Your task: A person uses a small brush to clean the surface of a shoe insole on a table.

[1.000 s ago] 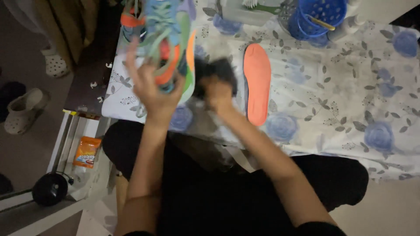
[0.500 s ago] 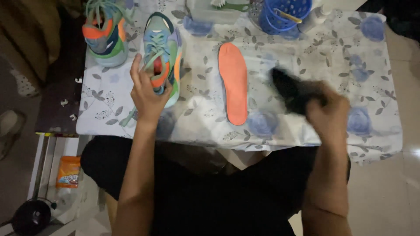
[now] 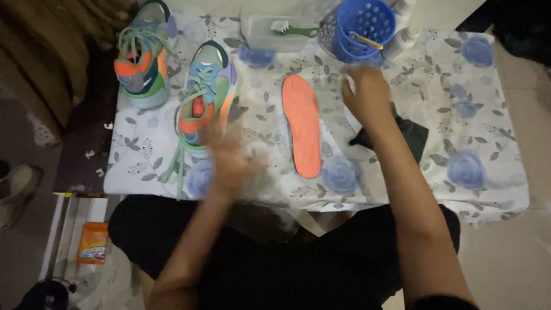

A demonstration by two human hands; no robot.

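Two bare hands above a floral tablecloth (image 3: 436, 80). Left hand (image 3: 229, 158): blurred, fingers spread, gripping nothing, hovering just below the near sneaker (image 3: 204, 95). Right hand (image 3: 367, 95): raised past the orange insole (image 3: 302, 123), fingers loosely curled; grasp not clear enough to tell. Black cloth (image 3: 410, 135): lying on the tablecloth just beside the right wrist, partly under the forearm. Second sneaker (image 3: 143, 54): upright at the far left corner, just beside the first. Blue basket (image 3: 363, 28): far edge, near a clear tray (image 3: 270, 37) bearing a green-handled brush (image 3: 293, 27). Orange packet (image 3: 93, 244): on the floor, lower left.
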